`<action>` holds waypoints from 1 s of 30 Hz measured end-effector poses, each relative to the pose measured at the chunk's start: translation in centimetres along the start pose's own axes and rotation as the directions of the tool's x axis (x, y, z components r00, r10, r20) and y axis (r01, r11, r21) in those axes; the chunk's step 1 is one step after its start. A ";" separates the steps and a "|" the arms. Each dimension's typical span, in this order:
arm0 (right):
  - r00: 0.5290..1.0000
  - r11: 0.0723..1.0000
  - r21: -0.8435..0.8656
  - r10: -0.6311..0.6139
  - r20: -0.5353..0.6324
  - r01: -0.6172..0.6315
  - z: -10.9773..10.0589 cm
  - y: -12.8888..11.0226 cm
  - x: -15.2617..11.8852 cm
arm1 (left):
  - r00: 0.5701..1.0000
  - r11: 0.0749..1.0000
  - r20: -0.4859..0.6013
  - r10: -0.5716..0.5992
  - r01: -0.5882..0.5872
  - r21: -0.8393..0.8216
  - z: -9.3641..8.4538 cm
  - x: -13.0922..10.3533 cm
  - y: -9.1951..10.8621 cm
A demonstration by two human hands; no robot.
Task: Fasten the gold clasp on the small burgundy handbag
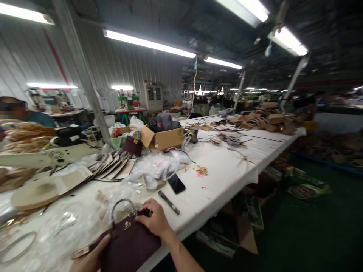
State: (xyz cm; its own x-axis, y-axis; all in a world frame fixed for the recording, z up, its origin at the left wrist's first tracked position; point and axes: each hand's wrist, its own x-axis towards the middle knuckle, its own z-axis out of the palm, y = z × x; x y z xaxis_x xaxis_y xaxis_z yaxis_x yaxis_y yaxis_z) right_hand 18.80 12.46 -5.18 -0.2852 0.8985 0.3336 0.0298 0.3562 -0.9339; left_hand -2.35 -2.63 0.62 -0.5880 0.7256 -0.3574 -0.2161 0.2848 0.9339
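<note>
A dark burgundy handbag point(132, 243) with a gold clasp and an upright top handle point(114, 207) is tilted at the table's near edge. My left hand point(95, 255) grips its left side, thumb on the front; the other fingers are mostly hidden. At the upper right of the bag, my right hand point(155, 217) is closed on the top edge, thumb in front and fingers behind. A strap end point(81, 252) sticks out beside my left hand. Just beyond my right hand lie a dark pen-like tool point(168, 202) and a black phone point(176, 183).
Clear plastic wrap point(73, 223) covers the table's left side. Beyond are a cardboard box point(167, 139), another burgundy bag point(132, 146), stacked flat pieces point(113, 166) and small gold fittings point(202, 170). A person point(39, 118) sits at far left. The white table point(224, 177) extends away rightward.
</note>
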 end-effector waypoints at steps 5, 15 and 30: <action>0.999 0.999 0.029 -0.021 0.040 0.020 -0.7 -1.1 -0.3 | 0.996 0.995 0.025 -0.091 0.092 -0.045 -0.7 0.6 -0.7; 0.997 0.999 0.034 -0.038 0.073 0.035 -1.1 -1.6 -0.4 | 0.991 0.992 0.082 -0.103 0.109 -0.068 -1.2 1.4 -1.7; 0.995 0.998 0.005 -0.058 0.078 0.058 -1.0 -0.8 -0.5 | 0.997 0.995 0.068 -0.044 0.050 -0.088 -0.1 -0.3 -0.6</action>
State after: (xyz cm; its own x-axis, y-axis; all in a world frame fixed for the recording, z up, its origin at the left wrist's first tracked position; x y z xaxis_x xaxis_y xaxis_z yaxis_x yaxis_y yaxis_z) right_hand 19.92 12.00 -4.49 -0.3606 0.8535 0.3763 0.0085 0.4064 -0.9137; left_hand -2.07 -3.08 0.20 -0.5236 0.7533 -0.3980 -0.3126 0.2647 0.9122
